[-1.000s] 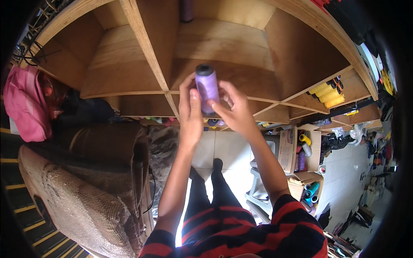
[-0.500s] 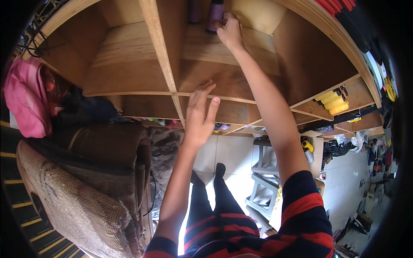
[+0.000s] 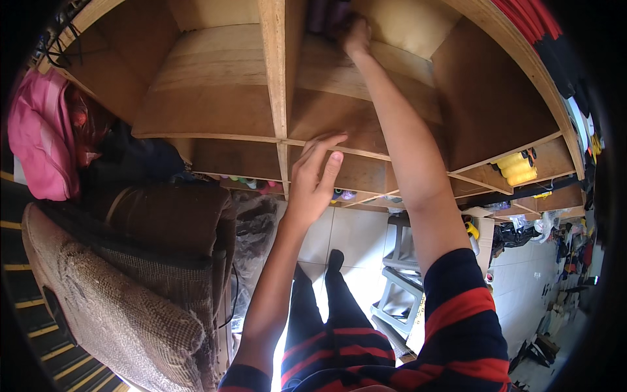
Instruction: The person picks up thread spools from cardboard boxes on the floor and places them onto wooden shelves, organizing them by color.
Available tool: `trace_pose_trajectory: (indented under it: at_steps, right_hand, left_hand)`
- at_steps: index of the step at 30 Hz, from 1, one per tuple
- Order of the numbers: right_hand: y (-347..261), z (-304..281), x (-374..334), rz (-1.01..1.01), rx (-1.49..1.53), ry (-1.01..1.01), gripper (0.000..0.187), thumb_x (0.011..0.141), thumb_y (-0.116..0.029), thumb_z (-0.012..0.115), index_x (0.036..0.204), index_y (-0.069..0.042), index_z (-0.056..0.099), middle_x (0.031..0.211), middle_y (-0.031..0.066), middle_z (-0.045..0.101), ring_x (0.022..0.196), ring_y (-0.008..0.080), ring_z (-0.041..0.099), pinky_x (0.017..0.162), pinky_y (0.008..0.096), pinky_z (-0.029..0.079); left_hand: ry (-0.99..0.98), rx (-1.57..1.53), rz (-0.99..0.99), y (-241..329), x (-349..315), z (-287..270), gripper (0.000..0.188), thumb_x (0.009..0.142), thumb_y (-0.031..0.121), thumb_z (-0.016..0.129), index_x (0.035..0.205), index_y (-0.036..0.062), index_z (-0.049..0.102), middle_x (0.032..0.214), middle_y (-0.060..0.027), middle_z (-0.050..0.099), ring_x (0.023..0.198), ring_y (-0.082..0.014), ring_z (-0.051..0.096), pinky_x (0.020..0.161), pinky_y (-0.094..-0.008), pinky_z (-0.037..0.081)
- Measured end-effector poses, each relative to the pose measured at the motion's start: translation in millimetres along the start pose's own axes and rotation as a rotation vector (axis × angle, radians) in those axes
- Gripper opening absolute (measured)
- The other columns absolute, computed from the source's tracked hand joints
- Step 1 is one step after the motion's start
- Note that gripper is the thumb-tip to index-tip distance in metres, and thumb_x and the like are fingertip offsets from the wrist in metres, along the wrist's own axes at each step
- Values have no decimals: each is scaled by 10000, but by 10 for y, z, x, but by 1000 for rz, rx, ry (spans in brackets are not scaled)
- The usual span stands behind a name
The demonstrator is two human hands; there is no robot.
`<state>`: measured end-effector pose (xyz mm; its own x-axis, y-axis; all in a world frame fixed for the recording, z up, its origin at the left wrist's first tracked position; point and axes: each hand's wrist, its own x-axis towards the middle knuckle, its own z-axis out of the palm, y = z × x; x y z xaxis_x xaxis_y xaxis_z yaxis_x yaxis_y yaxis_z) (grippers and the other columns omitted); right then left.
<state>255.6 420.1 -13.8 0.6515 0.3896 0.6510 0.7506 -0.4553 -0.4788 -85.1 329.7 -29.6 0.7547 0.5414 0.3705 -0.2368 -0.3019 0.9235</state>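
Note:
High in the wooden shelf, my right hand (image 3: 357,38) reaches deep into a compartment. Its fingers are closed around a purple thread spool (image 3: 339,14), dim and partly hidden by the hand. Close beside it on the left stands another purple spool (image 3: 317,16), in shadow at the top of the view. My left hand (image 3: 313,179) is empty, with thumb and fingers apart. It hovers in front of the wooden shelf (image 3: 228,137), by the lower front edge of that compartment.
Yellow thread spools (image 3: 516,168) sit in a lower compartment on the right. Colored spools (image 3: 251,183) show in a low row. Grey plastic stools (image 3: 398,297) stand near my legs. Left are a brown textured roll (image 3: 111,287) and a pink cloth or bag (image 3: 42,137).
My right hand has pushed the purple spool farther into the compartment, close to the other one. My left hand has shifted slightly right, and the view has turned a little left.

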Motion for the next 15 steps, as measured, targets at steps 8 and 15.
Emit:
trace_pose_trajectory:
  at_steps: [8, 15]
  right_hand:
    - [251, 360, 61, -108, 16, 88, 311, 750, -218, 701, 1005, -54, 635, 949, 185, 673, 948, 380, 627, 824, 475, 486]
    - [-82, 223, -149, -17, 81, 29, 362, 808, -154, 629, 1146, -65, 534, 1074, 190, 619, 1032, 399, 550, 920, 467, 409]
  left_hand:
    - [-10, 32, 40, -60, 8, -76, 309, 980, 233, 487, 1143, 1, 611, 1200, -150, 608, 1180, -279, 532, 982, -347, 406]
    - [-7, 95, 69, -82, 0, -114, 272, 962, 198, 515, 1120, 1, 618, 1179, -139, 624, 1190, -288, 523, 997, -359, 399]
